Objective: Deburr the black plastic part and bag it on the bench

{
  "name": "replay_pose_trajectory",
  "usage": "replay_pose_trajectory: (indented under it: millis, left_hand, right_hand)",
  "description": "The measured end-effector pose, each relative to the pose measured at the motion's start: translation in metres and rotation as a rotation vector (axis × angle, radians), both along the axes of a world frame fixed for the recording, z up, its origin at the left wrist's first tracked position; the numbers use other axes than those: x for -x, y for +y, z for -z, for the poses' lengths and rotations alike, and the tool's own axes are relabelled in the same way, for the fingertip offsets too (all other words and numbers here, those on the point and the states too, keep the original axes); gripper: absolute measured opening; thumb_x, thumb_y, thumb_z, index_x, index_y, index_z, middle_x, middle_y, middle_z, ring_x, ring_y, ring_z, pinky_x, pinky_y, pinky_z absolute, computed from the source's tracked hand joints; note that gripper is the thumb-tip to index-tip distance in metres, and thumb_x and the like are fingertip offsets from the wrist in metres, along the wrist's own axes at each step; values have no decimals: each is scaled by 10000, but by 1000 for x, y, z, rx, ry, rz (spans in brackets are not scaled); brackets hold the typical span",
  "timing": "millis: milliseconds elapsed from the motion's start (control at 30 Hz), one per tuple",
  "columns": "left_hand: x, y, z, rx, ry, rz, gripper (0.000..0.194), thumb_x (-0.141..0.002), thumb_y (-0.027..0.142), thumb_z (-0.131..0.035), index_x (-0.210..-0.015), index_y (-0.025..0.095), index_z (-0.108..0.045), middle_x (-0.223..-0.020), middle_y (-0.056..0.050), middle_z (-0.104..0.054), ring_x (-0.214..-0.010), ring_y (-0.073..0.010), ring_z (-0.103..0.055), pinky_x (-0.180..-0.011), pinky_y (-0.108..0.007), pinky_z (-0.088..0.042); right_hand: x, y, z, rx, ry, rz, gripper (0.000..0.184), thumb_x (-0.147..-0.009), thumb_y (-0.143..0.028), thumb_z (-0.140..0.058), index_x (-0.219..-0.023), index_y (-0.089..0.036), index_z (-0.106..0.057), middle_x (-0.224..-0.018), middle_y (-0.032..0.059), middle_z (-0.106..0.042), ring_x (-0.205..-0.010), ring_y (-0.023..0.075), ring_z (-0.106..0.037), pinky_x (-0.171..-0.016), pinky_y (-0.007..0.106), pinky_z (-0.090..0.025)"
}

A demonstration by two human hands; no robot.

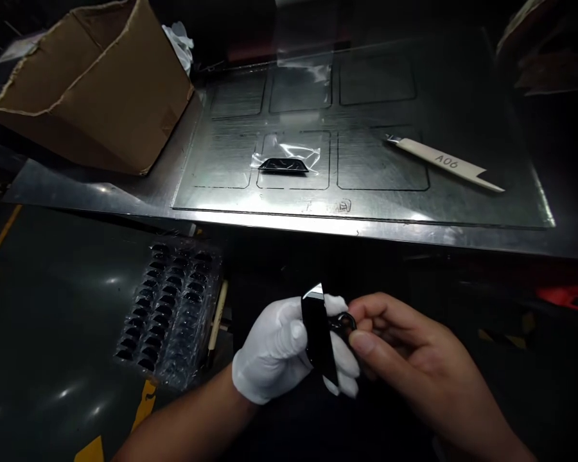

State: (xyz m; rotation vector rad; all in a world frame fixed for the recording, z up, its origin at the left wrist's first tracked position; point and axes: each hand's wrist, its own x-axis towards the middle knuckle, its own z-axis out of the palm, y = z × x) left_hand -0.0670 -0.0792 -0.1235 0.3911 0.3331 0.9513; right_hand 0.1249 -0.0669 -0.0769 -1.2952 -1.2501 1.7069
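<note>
My left hand (279, 340), in a white glove, is closed around a glossy black trapezoid-shaped part (318, 333), which stands nearly upright with its smooth face toward me. Bare and pinching, my right hand (404, 346) has thumb and forefinger on a small black looped piece (343, 322) just right of that part. Whether the loop is joined to the black part cannot be made out. Beyond the hands, on the metal bench, a similar black part (284, 166) lies on a clear plastic bag (293, 149).
An open cardboard box (120, 96) stands at the bench's left. A white-handled knife marked A06 (443, 160) lies on the glass-like mat (486, 128). Below left, a clear tray (173, 308) holds several dark parts beside a wooden stick (218, 317). The bench edge (289, 224) runs beyond my hands.
</note>
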Motion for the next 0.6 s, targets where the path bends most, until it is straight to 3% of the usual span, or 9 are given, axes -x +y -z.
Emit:
replay_pose_trajectory:
  millis: [233, 600]
  left_hand:
    - [2, 2, -3, -11, 101, 26, 586, -1002, 593, -652, -1416, 179, -633, -762, -59, -773, -708, -207, -760, -719, -286, -574]
    - [0, 3, 0, -16, 131, 42, 575, -971, 582, -697, -1361, 161, -677, -742, -80, -754, -677, -231, -734, -625, -318, -601]
  right_hand:
    - [-5, 0, 10, 18, 61, -13, 200, -999, -449, -722, -1040, -254, -716, -767, -17, -665, -640, 90, -597, -580, 161, -511]
    - [-7, 7, 13, 129, 153, -94, 277, -1034, -501, -659, -1011, -234, -729, -701, -26, -625, -596, 79, -591, -569, 165, -490]
